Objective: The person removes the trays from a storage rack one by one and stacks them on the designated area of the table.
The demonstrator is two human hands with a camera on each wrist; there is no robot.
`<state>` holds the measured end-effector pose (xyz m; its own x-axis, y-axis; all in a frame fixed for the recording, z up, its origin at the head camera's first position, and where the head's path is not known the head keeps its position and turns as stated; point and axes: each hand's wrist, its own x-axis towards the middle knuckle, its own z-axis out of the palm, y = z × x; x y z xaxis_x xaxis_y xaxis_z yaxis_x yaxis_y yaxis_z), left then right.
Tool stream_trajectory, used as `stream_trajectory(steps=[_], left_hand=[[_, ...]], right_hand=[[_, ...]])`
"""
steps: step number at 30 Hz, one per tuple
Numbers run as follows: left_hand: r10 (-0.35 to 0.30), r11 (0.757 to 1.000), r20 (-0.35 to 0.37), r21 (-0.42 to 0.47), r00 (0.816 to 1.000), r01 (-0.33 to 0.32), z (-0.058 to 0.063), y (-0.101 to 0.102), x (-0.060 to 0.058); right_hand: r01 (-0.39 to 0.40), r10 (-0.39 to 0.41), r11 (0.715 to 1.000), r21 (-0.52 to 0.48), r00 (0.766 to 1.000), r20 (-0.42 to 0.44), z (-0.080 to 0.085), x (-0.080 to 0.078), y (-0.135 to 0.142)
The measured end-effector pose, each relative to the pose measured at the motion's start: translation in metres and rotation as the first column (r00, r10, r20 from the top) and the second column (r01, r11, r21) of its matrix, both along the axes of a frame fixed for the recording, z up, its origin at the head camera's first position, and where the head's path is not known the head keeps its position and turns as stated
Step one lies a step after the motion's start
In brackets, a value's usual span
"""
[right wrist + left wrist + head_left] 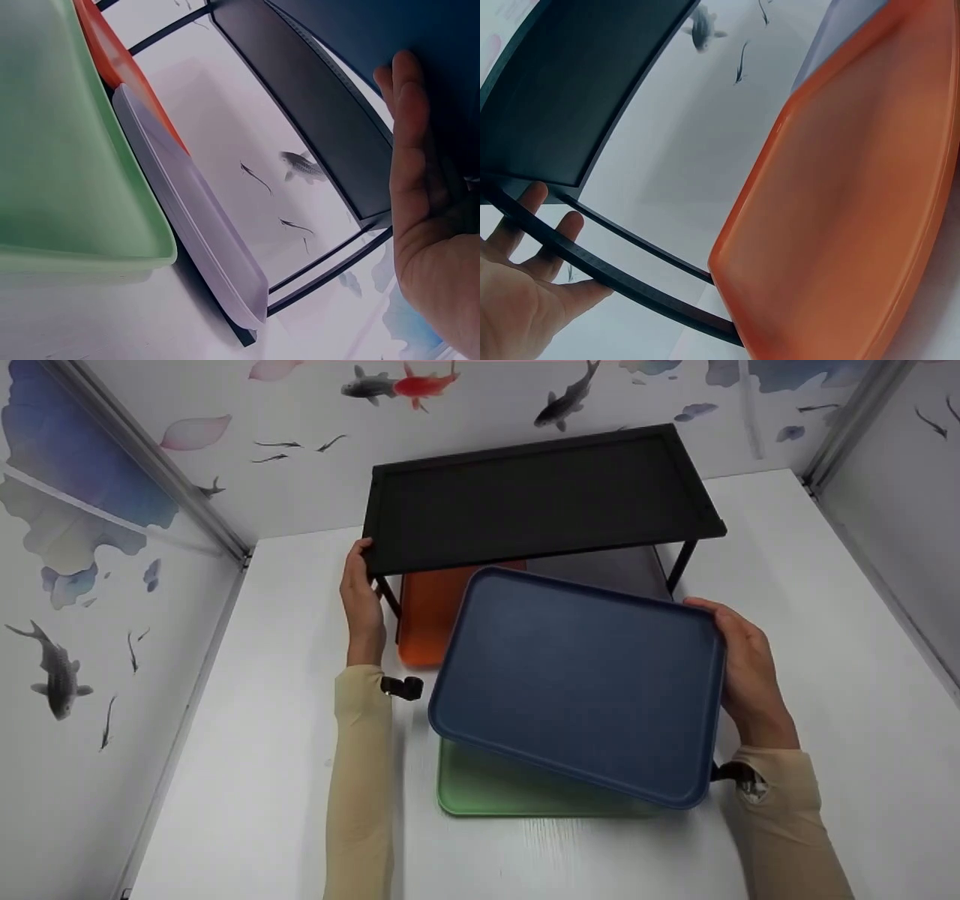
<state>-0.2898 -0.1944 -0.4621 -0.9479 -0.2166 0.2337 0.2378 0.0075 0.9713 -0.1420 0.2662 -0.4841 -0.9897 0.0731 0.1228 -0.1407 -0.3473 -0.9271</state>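
Note:
My right hand (750, 667) grips the right edge of a dark blue tray (585, 682), which is tilted and overlaps a green tray (517, 787) lying on the table. In the right wrist view, the fingers (411, 112) lie along the blue tray's underside. At the left end of a black rack (540, 502), my left hand (364, 604) holds the corner by the leg. The left wrist view shows its fingers (571, 225) spread about the leg bar (645, 291). An orange tray (427, 622) and a pale lilac tray (202, 217) sit side by side under the rack.
The white table (285, 735) meets walls printed with fish on the left, back and right. The rack stands near the back wall (300, 487), its black leg (681, 566) reaching down on the right. The green tray lies in front of the lower trays.

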Motion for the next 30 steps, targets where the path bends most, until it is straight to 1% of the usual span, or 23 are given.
stream_trajectory(steps=[18, 30], left_hand=[[0.010, 1.000, -0.005, -0.019, 1.000, -0.011, -0.0017, -0.0007, -0.0011], [0.005, 1.000, -0.004, -0.016, 1.000, -0.006, -0.0001, -0.0003, -0.0011]], right_hand=[[-0.030, 0.030, 0.999, 0.021, 0.999, 0.022, -0.0033, -0.0001, 0.0006], [-0.043, 0.042, 0.998, 0.048, 0.998, 0.036, -0.0058, 0.0003, 0.0008]])
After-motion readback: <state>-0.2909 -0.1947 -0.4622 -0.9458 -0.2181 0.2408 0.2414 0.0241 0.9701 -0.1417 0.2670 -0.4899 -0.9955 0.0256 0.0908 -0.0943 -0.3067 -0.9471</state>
